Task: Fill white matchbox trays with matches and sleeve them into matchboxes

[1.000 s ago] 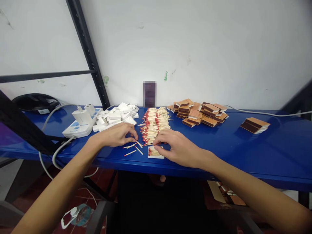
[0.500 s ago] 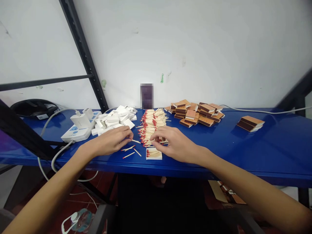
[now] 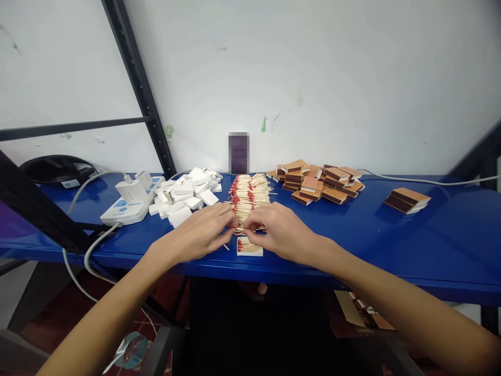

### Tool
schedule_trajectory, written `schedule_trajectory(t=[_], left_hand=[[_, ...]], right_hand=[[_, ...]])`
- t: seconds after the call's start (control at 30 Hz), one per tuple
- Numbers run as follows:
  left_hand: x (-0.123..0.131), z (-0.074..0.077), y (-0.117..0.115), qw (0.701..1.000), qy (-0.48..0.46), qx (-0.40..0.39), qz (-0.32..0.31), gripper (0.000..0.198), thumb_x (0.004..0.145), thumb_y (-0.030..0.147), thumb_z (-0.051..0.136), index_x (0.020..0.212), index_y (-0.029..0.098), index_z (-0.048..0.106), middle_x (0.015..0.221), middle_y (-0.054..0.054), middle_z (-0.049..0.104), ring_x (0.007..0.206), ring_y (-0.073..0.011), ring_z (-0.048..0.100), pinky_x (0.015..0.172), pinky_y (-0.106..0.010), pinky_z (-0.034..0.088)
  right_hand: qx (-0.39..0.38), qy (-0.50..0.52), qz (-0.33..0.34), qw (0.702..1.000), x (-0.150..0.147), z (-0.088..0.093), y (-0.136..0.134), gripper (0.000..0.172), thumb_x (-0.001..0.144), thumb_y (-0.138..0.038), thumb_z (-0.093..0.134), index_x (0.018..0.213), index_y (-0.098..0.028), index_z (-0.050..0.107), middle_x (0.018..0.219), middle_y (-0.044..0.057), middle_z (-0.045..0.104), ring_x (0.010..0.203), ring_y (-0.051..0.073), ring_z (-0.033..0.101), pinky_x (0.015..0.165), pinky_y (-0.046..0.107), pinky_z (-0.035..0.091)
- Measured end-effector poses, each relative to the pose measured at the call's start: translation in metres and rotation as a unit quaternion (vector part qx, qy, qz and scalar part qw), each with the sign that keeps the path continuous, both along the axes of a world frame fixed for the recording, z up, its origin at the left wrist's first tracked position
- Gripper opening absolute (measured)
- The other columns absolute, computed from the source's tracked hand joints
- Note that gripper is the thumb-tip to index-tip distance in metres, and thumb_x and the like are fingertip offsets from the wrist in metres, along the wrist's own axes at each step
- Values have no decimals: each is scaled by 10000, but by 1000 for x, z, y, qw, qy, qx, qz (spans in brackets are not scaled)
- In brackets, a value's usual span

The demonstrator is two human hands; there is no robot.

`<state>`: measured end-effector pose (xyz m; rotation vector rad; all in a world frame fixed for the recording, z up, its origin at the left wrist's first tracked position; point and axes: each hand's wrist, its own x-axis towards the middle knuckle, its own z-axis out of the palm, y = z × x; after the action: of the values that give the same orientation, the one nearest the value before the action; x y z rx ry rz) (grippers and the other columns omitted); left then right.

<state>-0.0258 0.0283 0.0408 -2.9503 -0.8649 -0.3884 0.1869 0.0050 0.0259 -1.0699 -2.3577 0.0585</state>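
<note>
My left hand (image 3: 209,230) is closed in a pinch at the near end of a long pile of red-tipped matchsticks (image 3: 245,196). A matchstick (image 3: 239,229) shows between its fingertips and those of my right hand (image 3: 279,230), which is also pinched, just beside it. The fingertips of both hands nearly meet. Right below them lies a small white matchbox tray (image 3: 250,254), partly filled with matchsticks, red heads to the left. A loose matchstick (image 3: 226,247) pokes out beside my left hand; others there are hidden under it.
White matchbox trays (image 3: 182,192) are heaped on the left, beside a power strip (image 3: 127,209) with chargers. Brown matchbox sleeves (image 3: 309,184) are piled behind my right hand. More matchboxes (image 3: 407,200) lie far right on the blue shelf (image 3: 376,245). A pixelated dark object (image 3: 238,152) leans on the wall.
My left hand has moved right with a matchstick, from over the loose matches to my right hand's fingertips. My right hand stays nearly in place, its fingers drawn closer together.
</note>
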Motion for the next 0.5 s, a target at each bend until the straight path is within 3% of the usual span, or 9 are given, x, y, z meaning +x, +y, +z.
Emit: schedule_trajectory(t=[0.17, 0.33, 0.5], left_hand=[[-29, 3, -3, 998, 4, -49, 46, 248, 982, 351, 454, 1166, 226, 564, 988, -35, 619, 893, -186, 582, 801, -312, 437], [-67, -1, -3, 989, 33, -77, 124, 250, 956, 413, 473, 1039, 237, 631, 1016, -40, 633, 919, -205, 601, 809, -316, 432], [-69, -12, -1, 987, 25, -107, 114, 245, 972, 373, 424, 978, 217, 611, 858, -28, 622, 754, -175, 575, 688, -287, 411]], right_hand=[[-53, -31, -13, 998, 3, -1, -5, 70, 819, -165, 616, 769, -185, 661, 756, 9, 675, 710, 145, 566, 672, 274, 354], [-115, -55, -19, 992, 7, -6, -8, 88, 831, -191, 618, 779, -194, 689, 700, 3, 640, 635, 132, 541, 588, 258, 320], [-143, -39, -7, 989, 9, -7, -8, 145, 872, -250, 608, 810, -199, 729, 605, -15, 598, 549, 111, 507, 542, 246, 304]])
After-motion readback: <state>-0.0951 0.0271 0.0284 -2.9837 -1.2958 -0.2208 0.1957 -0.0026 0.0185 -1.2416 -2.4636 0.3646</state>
